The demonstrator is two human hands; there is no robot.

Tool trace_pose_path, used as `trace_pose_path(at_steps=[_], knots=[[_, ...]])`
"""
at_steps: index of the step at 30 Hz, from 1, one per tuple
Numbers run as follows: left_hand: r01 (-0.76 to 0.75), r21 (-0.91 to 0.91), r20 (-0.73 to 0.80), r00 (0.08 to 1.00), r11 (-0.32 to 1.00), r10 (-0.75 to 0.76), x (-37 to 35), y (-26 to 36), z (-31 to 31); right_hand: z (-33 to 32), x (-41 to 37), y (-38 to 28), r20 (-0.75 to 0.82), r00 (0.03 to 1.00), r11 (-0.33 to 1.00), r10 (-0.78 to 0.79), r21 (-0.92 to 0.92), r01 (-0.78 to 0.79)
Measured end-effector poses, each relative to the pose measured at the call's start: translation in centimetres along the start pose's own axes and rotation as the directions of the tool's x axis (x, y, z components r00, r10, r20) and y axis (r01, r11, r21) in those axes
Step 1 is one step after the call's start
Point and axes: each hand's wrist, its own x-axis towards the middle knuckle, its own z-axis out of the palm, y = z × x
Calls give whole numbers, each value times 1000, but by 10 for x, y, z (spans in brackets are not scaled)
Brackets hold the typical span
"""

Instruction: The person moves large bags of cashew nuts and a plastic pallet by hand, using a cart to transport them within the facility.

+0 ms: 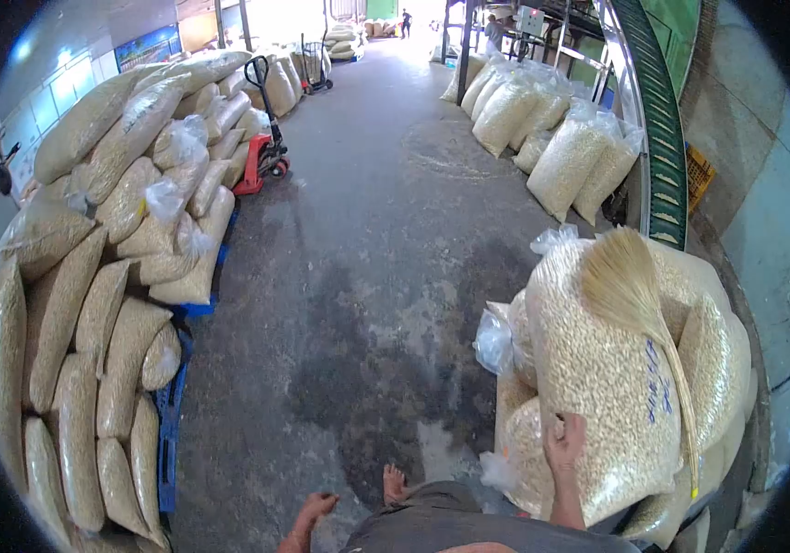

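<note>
My left hand (319,505) hangs low over the dark floor, left of my bare foot (395,483), its fingers loosely curled around nothing visible. Further right, my right hand (563,442) overlaps the front of a big clear sack (597,378) packed with pale pieces. The fingers there are curled in too, with no object showing in them. Blue handwriting marks this sack. A straw broom (630,286) lies across its top, with the handle running down the right side.
Stacked filled sacks (123,369) on a blue pallet (170,433) line the left. A red pallet jack (257,166) stands beyond them. More sacks (570,161) stand at the right beside a green conveyor belt (662,138). Grey floor (358,203) runs between both rows; a distant person (406,24) is at the back.
</note>
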Motion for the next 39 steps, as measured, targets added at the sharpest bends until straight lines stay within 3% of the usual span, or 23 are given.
trace_pose_path(at_steps=[1, 3, 4, 5, 7, 9, 12, 13, 15, 16, 18, 19, 21, 24, 26, 30, 33, 34, 35, 36, 37, 38, 39], knots=[[-8, 9, 1, 1000, 1000, 8, 17, 9, -22, 28, 16, -28, -16, 1000, 994, 11, 109, -9], [-130, 174, -13, 991, 976, 134, 48, 23, -56, 80, 65, -85, 173, 984, 958, 44, 273, -91], [-141, 168, -3, 990, 976, 144, 71, 28, -73, 116, 88, -103, 166, 985, 960, -39, 279, -9], [-68, 173, -49, 996, 983, 77, 97, 34, -93, 151, 111, -122, 160, 980, 956, -121, 285, 71], [5, 176, -91, 996, 984, 11, 131, 62, -131, 192, 167, -182, 351, 926, 893, -142, 449, -33], [24, 112, -82, 997, 993, -15, 135, 116, -179, 241, 216, -221, 417, 889, 906, -190, 424, -5], [19, 96, -79, 997, 995, -12, 278, 82, -223, 328, 258, -252, 541, 800, 934, -259, 352, 64], [37, 92, -99, 995, 995, -28, 275, 118, -253, 355, 268, -256, 591, 755, 947, -285, 297, 125], [72, 83, -140, 988, 994, -60, 248, 211, -318, 397, 257, -253, 754, 652, 962, -73, 226, -154], [13, 43, -158, 987, 999, -6, 291, 217, -338, 423, 238, -233, 805, 593, 929, 7, 213, -301], [-147, -57, -233, 964, 987, 130, 371, 228, -379, 444, 214, -224, 896, 396, 892, 201, -1, -451], [-146, -49, -222, 966, 988, 132, 377, 257, -400, 461, 188, -205, 898, 337, 862, 284, -84, -500], [-240, -94, -256, 944, 966, 209, 381, 336, -452, 495, 140, -160, 923, 62, 742, 380, -264, -616], [-287, -57, -237, 934, 956, 267, 446, 401, -511, 510, 156, -179, 846, -165, 515, 508, -452, -728], [-260, -32, -254, 936, 965, 244, 478, 446, -545, 539, 194, -193, 839, -161, 479, 521, -443, -758], [-183, -33, -220, 960, 983, 172, 540, 520, -590, 632, 323, -215, 879, -40, 509, 475, -312, -802], [-162, -4, -212, 964, 987, 157, 593, 569, -617, 745, 457, -226, 868, 210, 623, 449, -136, -770], [-266, 144, -141, 948, 953, 286, 607, 595, -624, 801, 490, -218, 832, 321, 677, 452, -87, -730], [-360, 280, -38, 922, 890, 385, 614, 614, -629, 839, 546, -223, 831, 460, 731, 314, 97, -675], [-340, 275, -34, 931, 899, 363, 617, 640, -638, 889, 598, -228, 748, 582, 832, 319, 73, -550], [-242, 208, -55, 965, 948, 258, 623, 674, -650, 903, 668, -260, 791, 528, 751, 308, 139, -646], [-150, 135, -71, 984, 979, 161, 634, 709, -662, 892, 753, -325, 777, 549, 691, 309, 213, -691], [-149, 128, -71, 985, 981, 158, 650, 732, -670, 938, 802, -331, 691, 708, 834, 147, 299, -464]])
